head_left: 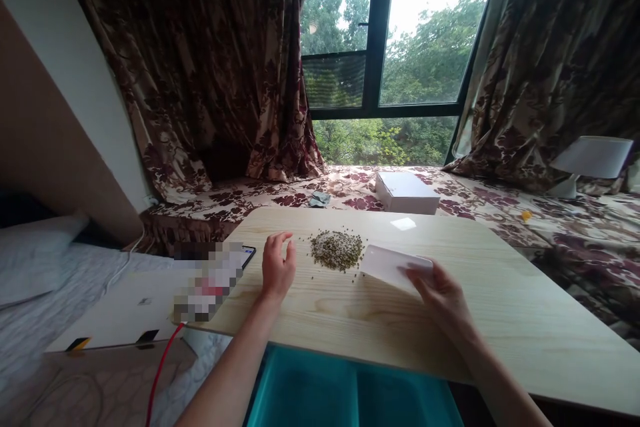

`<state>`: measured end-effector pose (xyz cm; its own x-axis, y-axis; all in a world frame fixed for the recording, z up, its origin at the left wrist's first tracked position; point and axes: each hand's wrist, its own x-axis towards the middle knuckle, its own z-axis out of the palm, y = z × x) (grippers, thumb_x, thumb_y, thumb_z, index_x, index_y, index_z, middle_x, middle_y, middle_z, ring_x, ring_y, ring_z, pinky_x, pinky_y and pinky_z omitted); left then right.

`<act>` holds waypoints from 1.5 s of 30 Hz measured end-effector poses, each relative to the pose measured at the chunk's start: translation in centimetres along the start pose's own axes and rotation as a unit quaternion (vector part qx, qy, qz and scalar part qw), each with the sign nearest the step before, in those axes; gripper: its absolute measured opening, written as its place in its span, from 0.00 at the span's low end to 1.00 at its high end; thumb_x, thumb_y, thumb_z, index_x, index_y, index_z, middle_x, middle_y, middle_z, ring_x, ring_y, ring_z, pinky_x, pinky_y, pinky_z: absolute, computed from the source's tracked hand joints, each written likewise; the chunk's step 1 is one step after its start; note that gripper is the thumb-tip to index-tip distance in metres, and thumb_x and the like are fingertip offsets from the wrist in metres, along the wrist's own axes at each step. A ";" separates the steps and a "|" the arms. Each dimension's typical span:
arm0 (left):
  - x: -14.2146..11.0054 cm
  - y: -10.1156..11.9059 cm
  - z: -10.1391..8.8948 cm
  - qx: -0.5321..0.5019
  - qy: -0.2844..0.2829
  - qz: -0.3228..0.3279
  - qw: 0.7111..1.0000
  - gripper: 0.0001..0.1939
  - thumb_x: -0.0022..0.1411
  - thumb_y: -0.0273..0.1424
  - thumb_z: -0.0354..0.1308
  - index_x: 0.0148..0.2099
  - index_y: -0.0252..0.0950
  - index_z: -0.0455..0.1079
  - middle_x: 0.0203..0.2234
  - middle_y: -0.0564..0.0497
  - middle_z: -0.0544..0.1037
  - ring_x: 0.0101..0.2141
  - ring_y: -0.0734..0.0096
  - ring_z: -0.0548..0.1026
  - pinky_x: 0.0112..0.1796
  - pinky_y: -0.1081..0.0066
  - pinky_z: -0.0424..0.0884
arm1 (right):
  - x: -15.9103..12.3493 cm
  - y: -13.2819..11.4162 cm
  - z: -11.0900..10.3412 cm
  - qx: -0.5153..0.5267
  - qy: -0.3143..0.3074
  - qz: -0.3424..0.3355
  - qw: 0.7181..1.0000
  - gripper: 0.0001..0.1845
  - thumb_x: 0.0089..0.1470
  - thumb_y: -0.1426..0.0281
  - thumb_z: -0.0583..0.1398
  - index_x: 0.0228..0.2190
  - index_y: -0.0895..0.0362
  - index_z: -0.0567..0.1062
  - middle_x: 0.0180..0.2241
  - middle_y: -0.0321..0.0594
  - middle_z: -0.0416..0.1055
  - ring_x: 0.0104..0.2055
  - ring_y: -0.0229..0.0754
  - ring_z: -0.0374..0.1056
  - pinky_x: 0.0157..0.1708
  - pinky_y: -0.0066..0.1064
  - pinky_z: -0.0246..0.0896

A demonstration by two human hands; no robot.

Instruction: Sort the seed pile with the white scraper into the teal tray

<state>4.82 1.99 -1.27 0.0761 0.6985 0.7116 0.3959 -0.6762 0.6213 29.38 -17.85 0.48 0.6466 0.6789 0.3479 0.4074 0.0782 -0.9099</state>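
A small pile of greenish seeds (337,249) lies on a pale wooden board (500,307) in front of me. My left hand (277,267) rests on the board just left of the pile, its fingers curved and apart, holding nothing. My right hand (440,297) grips a flat white card (393,265) whose far edge touches the board at the right side of the pile. A few loose seeds are scattered around the heap.
A white box (406,191) sits on the floral cloth behind the board. A phone (247,252) and a white laptop (125,310) lie at the left, with a red cable (161,363). A teal bin (350,393) is below the board. A white lamp (590,160) stands far right.
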 end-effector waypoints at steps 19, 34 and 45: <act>0.0 -0.6 0.2 -0.018 -0.015 -0.024 0.999 0.11 0.62 0.36 0.49 0.41 0.37 0.69 0.38 0.46 0.74 0.40 0.63 0.72 0.45 0.62 0.69 | 1.4 -1.2 1.1 0.110 -0.040 0.046 0.992 0.12 0.37 0.66 0.64 0.29 0.55 0.75 0.29 0.40 0.78 0.33 0.45 0.72 0.35 0.34 0.65; 0.0 -0.5 0.0 -0.033 -0.015 -0.046 0.998 0.12 0.62 0.37 0.49 0.40 0.37 0.70 0.37 0.47 0.74 0.40 0.63 0.72 0.44 0.63 0.69 | 2.5 -2.0 2.8 0.142 -0.104 0.108 0.978 0.10 0.35 0.68 0.65 0.25 0.57 0.76 0.26 0.37 0.76 0.29 0.40 0.70 0.31 0.30 0.63; 0.0 -0.6 0.0 -0.037 -0.017 -0.049 0.998 0.12 0.62 0.38 0.48 0.40 0.38 0.69 0.38 0.46 0.74 0.40 0.63 0.72 0.44 0.62 0.69 | 2.6 -2.5 0.5 0.124 -0.076 0.091 0.985 0.09 0.36 0.68 0.65 0.25 0.56 0.76 0.26 0.37 0.77 0.30 0.41 0.72 0.32 0.30 0.64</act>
<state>4.62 2.40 -1.61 0.0719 0.7683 0.6360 0.3339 -0.6194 0.7105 29.77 -15.94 3.56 0.5825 0.7984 0.1525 0.1110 0.1076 -0.9880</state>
